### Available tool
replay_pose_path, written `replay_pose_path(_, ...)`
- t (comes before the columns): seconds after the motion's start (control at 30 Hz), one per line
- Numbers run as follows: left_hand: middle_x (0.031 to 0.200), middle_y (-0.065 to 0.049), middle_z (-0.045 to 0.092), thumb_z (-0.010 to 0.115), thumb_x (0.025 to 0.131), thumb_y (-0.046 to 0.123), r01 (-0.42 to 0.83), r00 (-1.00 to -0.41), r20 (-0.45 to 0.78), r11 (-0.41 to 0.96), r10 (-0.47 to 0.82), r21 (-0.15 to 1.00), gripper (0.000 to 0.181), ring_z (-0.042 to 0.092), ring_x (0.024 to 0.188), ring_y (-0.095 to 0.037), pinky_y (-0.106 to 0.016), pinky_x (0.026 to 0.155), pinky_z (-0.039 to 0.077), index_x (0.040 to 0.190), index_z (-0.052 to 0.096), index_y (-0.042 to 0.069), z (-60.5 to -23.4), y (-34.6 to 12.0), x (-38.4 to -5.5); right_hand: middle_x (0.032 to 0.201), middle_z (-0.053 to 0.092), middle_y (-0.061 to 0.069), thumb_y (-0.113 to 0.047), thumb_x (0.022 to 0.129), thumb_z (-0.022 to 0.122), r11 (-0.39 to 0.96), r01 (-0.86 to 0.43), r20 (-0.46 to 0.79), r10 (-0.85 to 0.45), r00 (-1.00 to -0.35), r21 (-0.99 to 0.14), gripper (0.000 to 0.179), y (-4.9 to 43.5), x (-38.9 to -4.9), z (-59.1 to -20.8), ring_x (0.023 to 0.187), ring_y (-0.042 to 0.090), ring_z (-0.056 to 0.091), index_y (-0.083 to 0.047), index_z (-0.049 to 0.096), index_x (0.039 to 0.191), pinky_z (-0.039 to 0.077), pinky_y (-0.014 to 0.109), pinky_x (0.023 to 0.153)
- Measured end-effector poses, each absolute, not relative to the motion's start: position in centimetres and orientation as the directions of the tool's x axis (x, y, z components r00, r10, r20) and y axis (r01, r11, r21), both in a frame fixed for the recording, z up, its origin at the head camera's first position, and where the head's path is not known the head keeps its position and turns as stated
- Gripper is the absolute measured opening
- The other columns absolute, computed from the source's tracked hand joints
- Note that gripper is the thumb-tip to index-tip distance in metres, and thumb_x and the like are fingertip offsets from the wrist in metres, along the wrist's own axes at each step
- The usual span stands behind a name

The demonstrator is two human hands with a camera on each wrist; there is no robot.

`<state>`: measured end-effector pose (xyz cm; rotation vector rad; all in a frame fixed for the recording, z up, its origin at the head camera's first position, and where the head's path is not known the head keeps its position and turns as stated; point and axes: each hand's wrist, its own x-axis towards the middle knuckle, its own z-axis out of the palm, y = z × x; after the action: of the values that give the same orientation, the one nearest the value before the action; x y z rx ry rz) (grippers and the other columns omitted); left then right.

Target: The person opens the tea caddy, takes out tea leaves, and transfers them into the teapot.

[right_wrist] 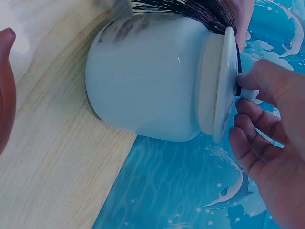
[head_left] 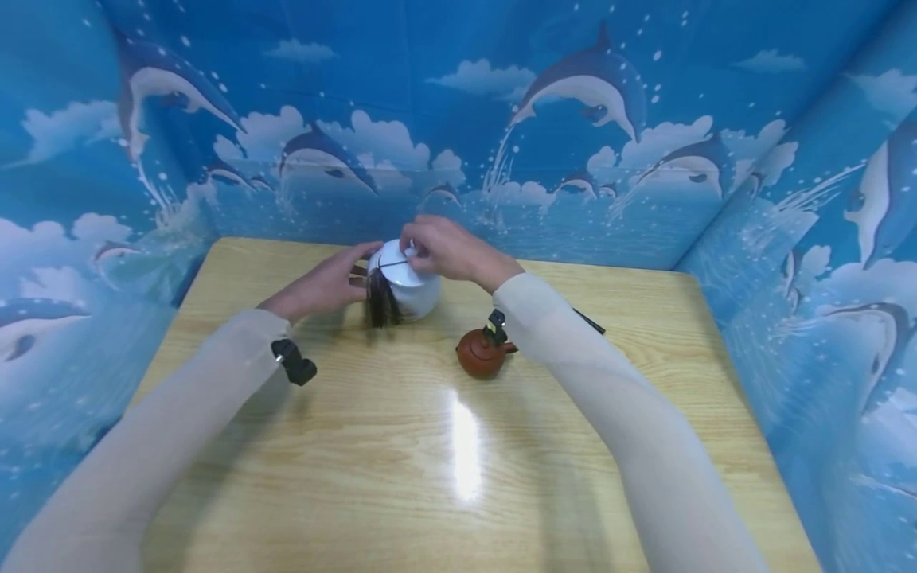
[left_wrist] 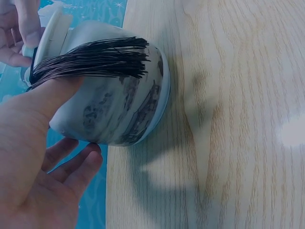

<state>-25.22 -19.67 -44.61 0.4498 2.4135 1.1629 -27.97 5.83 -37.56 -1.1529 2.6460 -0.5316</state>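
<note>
A white lidded jar (head_left: 419, 298) with dark painted markings stands near the table's back edge. A black tassel (left_wrist: 105, 57) hangs down its side from a cord across the lid (right_wrist: 225, 90). My right hand (head_left: 447, 248) pinches the lid's knob (right_wrist: 249, 93) between thumb and fingers, the other fingers loosely bent beside the rim. The lid sits on the jar's mouth. On the left, my left hand (head_left: 325, 280) lies along the jar with spread, relaxed fingers. Its thumb (left_wrist: 59, 93) touches the jar beside the tassel, and the other fingertips are right at the jar's side.
A small reddish-brown teapot (head_left: 478, 356) stands under my right forearm, to the right of and nearer than the jar. A thin black stick (head_left: 589, 321) pokes out beyond that sleeve. Blue dolphin-print cloth (head_left: 458, 95) encloses the wooden table (head_left: 372, 461) at the back and sides.
</note>
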Motion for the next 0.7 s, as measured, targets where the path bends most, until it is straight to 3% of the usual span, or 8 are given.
replay_pose_path(0.43,0.178,-0.013,0.032,0.076,0.105,0.021,0.113,-0.849,-0.246,0.616,0.467,0.780,0.087,0.045,0.157,-0.040,-0.059,0.126,0.047,0.175,0.024,0.023,-44.2,-20.3,-25.4,0.121,0.064,0.010,-0.012,0.108,0.066,0.626,-0.681,-0.070,-0.754,-0.653,-0.379,0.024,4.9,-28.6,-37.2,0.106,0.021,0.060,-0.009,0.073,0.131,0.059,0.033,0.086)
replay_pose_path(0.7,0.178,-0.012,0.034,0.076,0.105,0.022,0.131,-0.844,-0.228,0.598,0.486,0.791,0.087,0.046,0.156,-0.039,-0.058,0.125,0.049,0.175,0.025,0.022,-44.2,-20.3,-25.4,0.121,0.064,0.009,-0.009,0.108,0.064,0.607,-0.705,-0.082,-0.776,-0.625,-0.367,0.024,4.7,-29.1,-37.2,0.105,0.021,0.059,-0.009,0.074,0.130,0.058,0.033,0.086)
